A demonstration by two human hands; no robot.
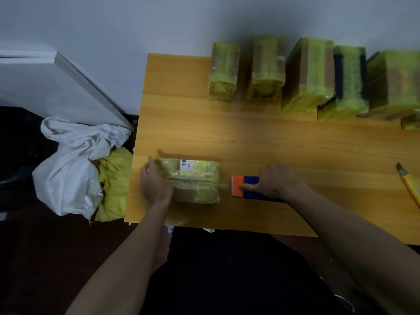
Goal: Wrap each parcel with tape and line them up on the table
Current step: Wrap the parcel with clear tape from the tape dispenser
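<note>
Parcel in work (192, 180) lies flat at lower centre-left of the frame, near the front edge of the counter (250, 137). Left hand (155, 181) presses on its left end, fingers over the edge, likely to stop it sliding under tape tension. Right hand (270, 180) grips the blue-and-orange tape dispenser (244, 187) just right of the parcel; a clear strip of tape (223, 185) spans the gap between them. White barcode label (186, 165) on the parcel top; print too small to read. Finished parcels (309, 73), yellow-green wrapped, stand in a row along the wall at upper right. Yellow utility knife (410, 183) lies at the right edge.
</note>
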